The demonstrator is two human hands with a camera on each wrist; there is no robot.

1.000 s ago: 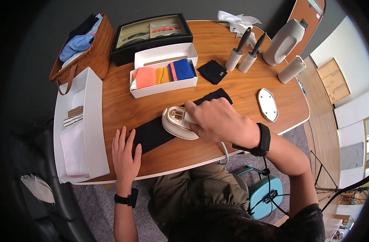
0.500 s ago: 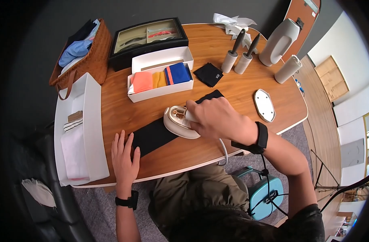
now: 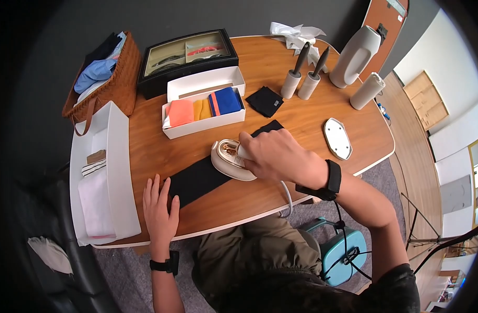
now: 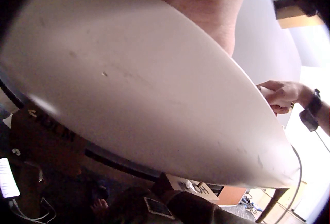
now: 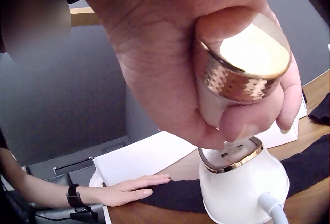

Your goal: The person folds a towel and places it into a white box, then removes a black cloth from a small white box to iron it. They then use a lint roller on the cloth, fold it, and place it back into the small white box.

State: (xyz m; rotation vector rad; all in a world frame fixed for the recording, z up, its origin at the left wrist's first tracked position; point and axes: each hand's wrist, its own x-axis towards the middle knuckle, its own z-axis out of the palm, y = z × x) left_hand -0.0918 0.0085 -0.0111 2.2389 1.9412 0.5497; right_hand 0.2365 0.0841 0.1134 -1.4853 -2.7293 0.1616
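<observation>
A white iron with gold trim (image 3: 231, 164) lies flat on a long strip of black cloth (image 3: 194, 180) on the wooden table. Its handle is gripped from above by my right hand (image 3: 280, 156), with fingers wrapped round the gold-capped grip in the right wrist view. My left hand (image 3: 160, 214) rests palm down on the table, fingers straight and spread, beside the near left end of the cloth. The far end of the strip passes behind my right hand. In the left wrist view the table's white underside (image 4: 129, 95) fills most of the picture.
An oval white plate (image 3: 337, 139) lies to the right. A white box of folded coloured cloth (image 3: 202, 122), folded black cloth (image 3: 265, 101) and two lint rollers (image 3: 309, 86) stand behind. At left is a long white box (image 3: 121, 182); the iron's cord (image 3: 288, 201) hangs over the front edge.
My right hand has slid the iron a little along the black cloth, toward its far right end. My left hand stays beside the near end. The head view has shifted slightly.
</observation>
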